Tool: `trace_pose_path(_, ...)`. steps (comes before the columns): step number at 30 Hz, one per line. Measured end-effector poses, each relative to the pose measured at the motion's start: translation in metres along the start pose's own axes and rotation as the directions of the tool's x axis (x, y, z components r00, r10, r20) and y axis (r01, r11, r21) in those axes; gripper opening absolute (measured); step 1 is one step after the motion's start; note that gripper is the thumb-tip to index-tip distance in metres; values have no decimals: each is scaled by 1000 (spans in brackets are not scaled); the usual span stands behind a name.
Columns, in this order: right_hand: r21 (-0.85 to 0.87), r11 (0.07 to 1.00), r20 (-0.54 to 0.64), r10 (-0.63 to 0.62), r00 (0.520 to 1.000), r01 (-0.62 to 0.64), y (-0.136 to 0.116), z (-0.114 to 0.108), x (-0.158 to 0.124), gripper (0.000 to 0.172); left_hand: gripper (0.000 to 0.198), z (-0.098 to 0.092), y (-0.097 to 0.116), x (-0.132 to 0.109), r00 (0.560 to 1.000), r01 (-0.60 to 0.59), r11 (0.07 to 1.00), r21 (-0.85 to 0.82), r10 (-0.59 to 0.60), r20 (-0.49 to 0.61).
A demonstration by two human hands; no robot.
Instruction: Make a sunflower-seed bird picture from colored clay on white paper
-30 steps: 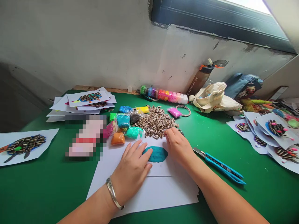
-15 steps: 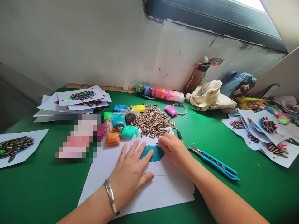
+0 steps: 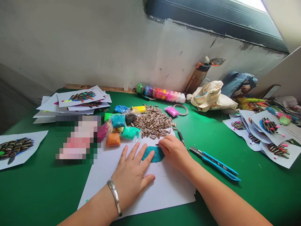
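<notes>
Head view: a teal patch (image 3: 159, 155) lies flat on white paper (image 3: 164, 193) between the two hands, partly under the left index finger and just beside the right fingertips. The left hand (image 3: 131, 172) is spread palm down, gripping nothing; the right hand (image 3: 174, 152), apart from it, pinches a small dark sliver (image 3: 157, 144) (too small to name for certain) near the patch's far edge.

Ahead of the left hand sits a cluster of clear packets, each filled with one colour, among them a teal packet (image 3: 118, 121), an orange packet (image 3: 113, 140) and a mint-green packet (image 3: 129, 132). Ahead of the right hand, striped seeds (image 3: 155, 122) lie in a loose heap. Past the heap are a pink packet (image 3: 171, 111) and, farther off, a long clear package (image 3: 162, 94) holding a row of coloured lumps. Beyond the right hand stand a brown bottle (image 3: 197, 79), contents unclear, and a slumped cream bag (image 3: 208, 95) with something blue at its mouth. To the right hand's right lies a blue knife (image 3: 218, 166).
</notes>
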State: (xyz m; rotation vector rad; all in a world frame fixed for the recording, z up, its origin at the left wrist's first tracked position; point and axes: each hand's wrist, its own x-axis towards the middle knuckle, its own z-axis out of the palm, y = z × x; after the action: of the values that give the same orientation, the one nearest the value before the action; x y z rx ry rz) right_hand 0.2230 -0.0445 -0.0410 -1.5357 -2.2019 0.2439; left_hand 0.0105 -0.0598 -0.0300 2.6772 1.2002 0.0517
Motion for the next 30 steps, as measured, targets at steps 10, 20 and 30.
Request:
trace_pose_path(10,-19,1000,19,8,1000,-8,0,-6,0,24,60,1,-1,-1,1000,-2,1000,-11,2,-24)
trace_pose_path(20,41,999,0,33,999,-33,2,-7,-8,23,58,1,-1,-3,998,-18,1000,-14,17,-57)
trace_pose_path(30,39,998,6,55,998,-55,-1,-7,-12,22,58,1,0,-2,1000,-5,1000,-8,5,-23)
